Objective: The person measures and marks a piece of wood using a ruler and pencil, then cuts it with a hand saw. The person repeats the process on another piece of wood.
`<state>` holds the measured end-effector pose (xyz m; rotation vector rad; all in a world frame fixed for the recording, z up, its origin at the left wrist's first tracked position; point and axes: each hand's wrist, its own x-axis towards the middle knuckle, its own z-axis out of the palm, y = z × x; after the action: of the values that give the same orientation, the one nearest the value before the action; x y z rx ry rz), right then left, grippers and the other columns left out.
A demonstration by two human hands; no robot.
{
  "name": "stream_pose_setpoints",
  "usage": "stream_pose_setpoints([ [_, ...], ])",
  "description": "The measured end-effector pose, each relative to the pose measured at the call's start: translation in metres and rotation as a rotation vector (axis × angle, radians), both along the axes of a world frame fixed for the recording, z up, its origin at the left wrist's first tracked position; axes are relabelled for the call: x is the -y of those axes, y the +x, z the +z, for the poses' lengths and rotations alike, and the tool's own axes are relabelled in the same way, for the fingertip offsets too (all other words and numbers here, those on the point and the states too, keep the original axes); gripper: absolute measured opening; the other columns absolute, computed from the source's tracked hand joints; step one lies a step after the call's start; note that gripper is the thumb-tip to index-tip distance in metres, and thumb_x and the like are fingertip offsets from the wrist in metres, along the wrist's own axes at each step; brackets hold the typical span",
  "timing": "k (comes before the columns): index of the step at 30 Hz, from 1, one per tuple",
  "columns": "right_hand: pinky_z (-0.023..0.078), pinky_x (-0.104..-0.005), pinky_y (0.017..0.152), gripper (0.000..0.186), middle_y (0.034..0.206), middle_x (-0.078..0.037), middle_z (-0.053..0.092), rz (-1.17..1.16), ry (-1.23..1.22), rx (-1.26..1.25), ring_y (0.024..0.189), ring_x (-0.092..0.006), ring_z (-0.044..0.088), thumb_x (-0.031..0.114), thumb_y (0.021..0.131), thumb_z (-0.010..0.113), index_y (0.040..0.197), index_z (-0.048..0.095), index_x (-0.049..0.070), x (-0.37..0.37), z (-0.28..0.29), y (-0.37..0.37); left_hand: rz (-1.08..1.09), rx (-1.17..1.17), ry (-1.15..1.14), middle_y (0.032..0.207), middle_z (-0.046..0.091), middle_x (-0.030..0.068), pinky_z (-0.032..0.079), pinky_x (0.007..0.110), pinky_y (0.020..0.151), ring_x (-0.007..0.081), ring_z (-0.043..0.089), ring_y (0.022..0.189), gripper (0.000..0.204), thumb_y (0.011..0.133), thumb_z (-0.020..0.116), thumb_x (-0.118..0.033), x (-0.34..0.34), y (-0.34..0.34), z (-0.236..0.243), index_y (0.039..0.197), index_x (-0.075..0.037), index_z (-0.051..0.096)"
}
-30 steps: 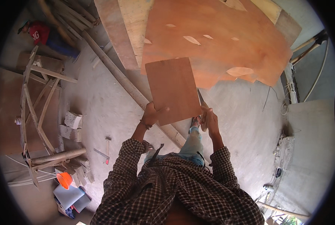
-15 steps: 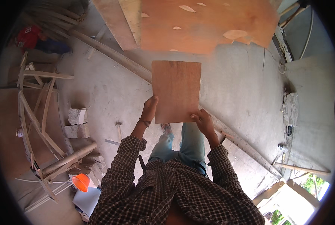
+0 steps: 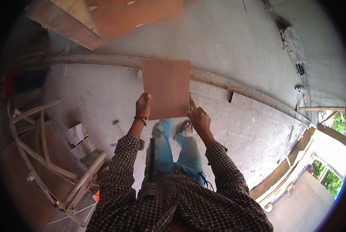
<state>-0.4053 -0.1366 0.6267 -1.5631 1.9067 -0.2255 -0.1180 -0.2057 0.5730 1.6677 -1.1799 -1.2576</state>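
Note:
A rectangular brown plywood piece (image 3: 167,89) is held up in front of my legs. My left hand (image 3: 143,105) grips its left edge near the lower corner, thumb pointing up along the face. At the lower right corner my right hand (image 3: 199,120) has its fingers closed on the board. A narrow pale strip (image 3: 193,102) shows just above that hand, beside the board's edge; I cannot tell whether it is held or lies behind.
A long beam (image 3: 250,92) crosses the floor behind the board. Wooden frame pieces (image 3: 41,143) and broken blocks (image 3: 80,139) lie at left, near a hammer (image 3: 117,125). Large orange-brown sheets (image 3: 138,15) lie at the upper left. A bright opening (image 3: 331,150) is at right.
My view has turned to the right, so the large sheets and the beam have shifted. The plywood piece stays in both hands, and my feet have stepped.

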Motion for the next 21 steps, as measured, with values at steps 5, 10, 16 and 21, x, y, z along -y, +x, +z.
stream_pose_setpoints([
  [5,0.053,-0.0503,0.070,0.024,0.093,-0.019,0.068,-0.256,-0.004,0.028,0.081,-0.0386,0.067,0.021,0.095,0.072,0.105,0.068,0.000,-0.116,-0.055,-0.046,-0.046,0.307,0.111,0.077,0.061,0.0103,0.050,0.038,0.071,0.0206,0.058,0.074,0.044,0.105,0.055,-0.043,-0.050,0.036,-0.096,0.095,-0.001,0.063],
  [10,0.054,-0.0493,0.079,0.049,0.116,-0.020,0.070,-0.441,-0.134,-0.002,0.097,-0.0408,0.070,-0.002,0.094,0.064,0.141,0.057,0.009,-0.198,-0.076,-0.080,-0.319,0.446,0.057,0.073,0.060,0.0101,0.048,0.038,0.066,0.0213,0.058,0.070,0.042,0.103,0.057,-0.043,-0.049,0.065,-0.166,0.093,-0.002,0.060],
  [16,0.054,-0.0484,0.072,0.037,0.123,-0.018,0.063,-0.399,-0.320,-0.213,0.090,-0.0399,0.069,-0.005,0.094,0.059,0.129,0.060,0.008,-0.210,-0.183,-0.062,-0.312,0.237,0.120,0.073,0.051,-0.0013,0.043,0.030,0.063,0.0087,0.047,0.069,0.039,0.105,0.057,-0.042,0.002,0.076,-0.292,0.099,-0.003,0.061],
  [21,0.049,-0.0479,0.084,0.038,0.100,-0.015,0.057,-0.205,-0.252,-0.299,0.096,-0.0363,0.060,-0.005,0.091,0.060,0.125,0.062,0.010,-0.140,-0.380,-0.026,-0.236,0.144,0.143,0.078,0.047,-0.0050,0.041,0.028,0.070,0.0079,0.044,0.075,0.040,0.107,0.055,-0.043,0.038,0.102,-0.429,0.099,-0.004,0.061],
])
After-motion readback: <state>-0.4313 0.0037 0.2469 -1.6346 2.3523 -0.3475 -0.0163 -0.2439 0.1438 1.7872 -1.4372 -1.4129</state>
